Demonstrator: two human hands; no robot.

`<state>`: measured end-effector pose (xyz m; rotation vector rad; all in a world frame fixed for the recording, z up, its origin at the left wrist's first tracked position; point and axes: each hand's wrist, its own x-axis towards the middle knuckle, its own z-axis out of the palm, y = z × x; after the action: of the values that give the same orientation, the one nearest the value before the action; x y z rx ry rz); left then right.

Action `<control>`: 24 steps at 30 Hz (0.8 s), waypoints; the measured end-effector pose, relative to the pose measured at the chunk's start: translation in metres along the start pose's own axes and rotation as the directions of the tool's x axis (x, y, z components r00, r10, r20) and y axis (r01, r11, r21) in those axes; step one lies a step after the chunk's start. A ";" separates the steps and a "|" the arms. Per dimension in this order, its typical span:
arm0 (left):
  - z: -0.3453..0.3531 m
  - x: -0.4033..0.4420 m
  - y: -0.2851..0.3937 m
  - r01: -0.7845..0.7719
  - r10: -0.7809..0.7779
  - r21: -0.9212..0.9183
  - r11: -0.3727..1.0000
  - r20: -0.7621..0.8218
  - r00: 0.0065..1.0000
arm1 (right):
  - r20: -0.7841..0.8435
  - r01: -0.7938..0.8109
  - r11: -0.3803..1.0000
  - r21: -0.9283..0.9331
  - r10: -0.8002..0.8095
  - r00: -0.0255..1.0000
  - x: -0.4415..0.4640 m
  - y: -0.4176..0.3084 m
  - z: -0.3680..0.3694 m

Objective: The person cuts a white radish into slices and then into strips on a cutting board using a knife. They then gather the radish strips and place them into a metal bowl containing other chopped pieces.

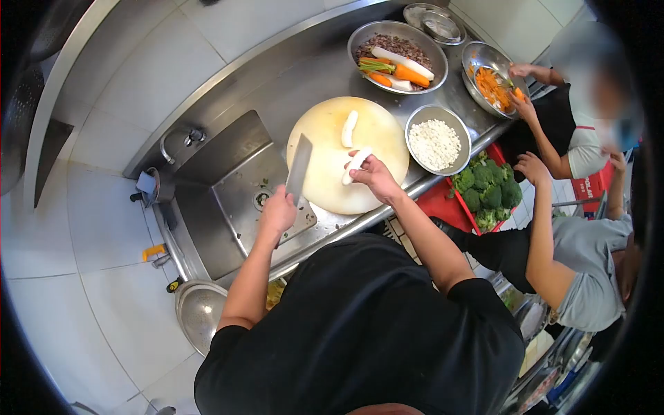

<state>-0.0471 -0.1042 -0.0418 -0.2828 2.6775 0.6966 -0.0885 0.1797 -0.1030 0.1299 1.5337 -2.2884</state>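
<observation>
My left hand (278, 211) is closed around the handle of a cleaver (299, 166), its broad blade pointing up over the left edge of the round cutting board (315, 128). In my right hand (377, 178) is a peeled white radish piece (355, 166), pinched between fingers and thumb above the board. Another long white radish piece (349, 128) lies farther back on the board. Beside the board, to the right, stands a metal bowl of small white diced pieces (434, 144).
A sink (228, 228) with scraps adjoins the board's left. Behind it, a bowl (356, 41) holds carrots, white radishes and brownish bits. Broccoli (487, 187) fills a red crate at right. A co-worker's hands (522, 104) work over a bowl of orange shreds (490, 86); another person stands nearer.
</observation>
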 end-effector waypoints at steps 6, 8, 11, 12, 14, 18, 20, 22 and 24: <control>0.048 -0.014 0.014 0.027 -0.015 -0.130 0.991 0.093 0.996 | -0.217 -0.045 0.905 -0.423 -0.053 0.975 -0.001 0.013 -0.029; 0.054 -0.019 0.019 0.069 -0.050 -0.144 0.987 0.133 0.990 | -0.172 0.068 0.768 -0.637 -0.228 0.959 -0.012 0.014 -0.042; 0.058 -0.026 0.020 -0.009 0.013 -0.083 0.997 0.046 0.999 | -0.043 0.161 0.543 -0.824 -0.344 0.938 -0.021 0.006 -0.044; 0.056 -0.028 0.026 0.015 -0.011 -0.076 0.997 0.061 0.998 | 0.029 0.224 0.463 -0.858 -0.390 0.920 -0.021 0.007 -0.048; 0.050 -0.035 0.040 0.063 -0.057 -0.058 0.996 0.089 0.994 | 0.140 0.316 0.358 -0.879 -0.439 0.888 -0.019 0.009 -0.055; 0.053 -0.058 0.068 0.107 -0.104 -0.084 0.991 0.035 0.994 | 0.232 0.405 0.330 -0.853 -0.455 0.860 -0.016 0.016 -0.065; 0.062 -0.067 0.080 0.144 -0.144 -0.123 0.982 0.013 0.990 | 0.251 0.424 0.334 -0.842 -0.454 0.855 -0.016 0.014 -0.067; 0.073 -0.067 0.082 0.186 -0.183 -0.055 0.981 0.055 0.982 | 0.269 0.439 0.336 -0.833 -0.447 0.853 -0.014 0.012 -0.068; 0.078 -0.063 0.078 0.200 -0.197 -0.028 0.979 0.081 0.977 | 0.285 0.450 0.359 -0.818 -0.426 0.859 -0.012 0.010 -0.069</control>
<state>0.0116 0.0081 -0.0468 -0.5145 2.5209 0.6794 -0.0828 0.2421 -0.1354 -0.6785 2.7766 -1.4407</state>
